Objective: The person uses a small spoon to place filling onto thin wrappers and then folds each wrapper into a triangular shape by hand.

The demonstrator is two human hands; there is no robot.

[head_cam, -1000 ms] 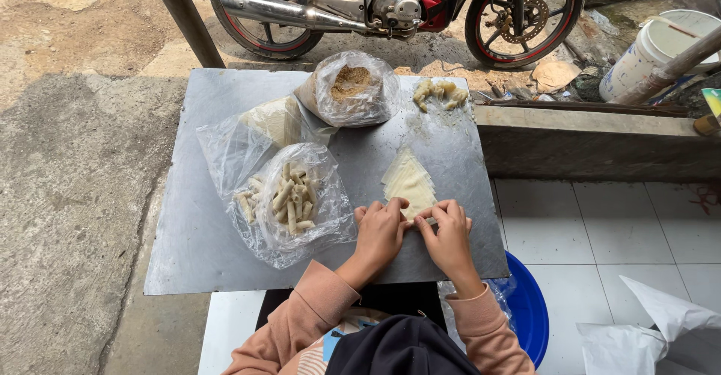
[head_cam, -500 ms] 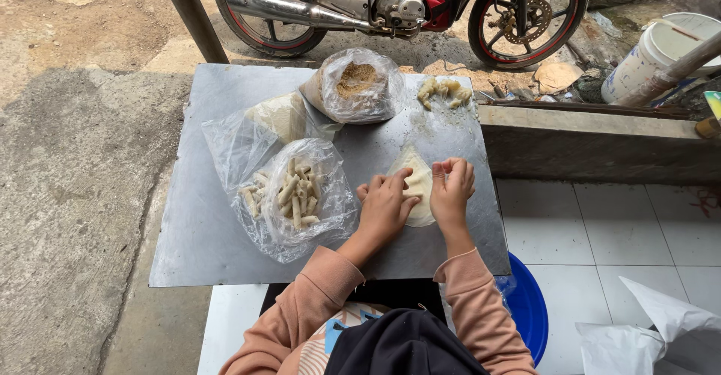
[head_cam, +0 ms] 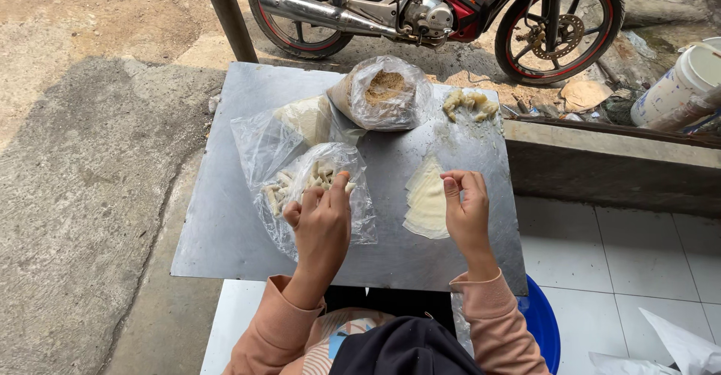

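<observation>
On the grey metal table (head_cam: 225, 247), seen from the head camera, the left hand (head_cam: 321, 221) reaches into an open clear plastic bag of small pale finger-shaped pieces (head_cam: 300, 183); its fingers are drawn narrow together at the bag's mouth, thumb tip touching a piece, though I cannot tell whether one is yet pinched. The right hand (head_cam: 467, 208) rests loosely curled, holding nothing, at the right edge of a thin pale wrapper sheet (head_cam: 426, 198) lying flat on the table. The step in hand looks like fetching a piece of filling for the wrapper. The next move would call for a light pinch on a single piece and a short carry across to the sheet.

Behind stand a bag of brown crumbs (head_cam: 384, 89), a bag of white dough (head_cam: 304, 117) and a few finished rolls (head_cam: 471, 103); beyond, a red motorcycle (head_cam: 443, 7).
</observation>
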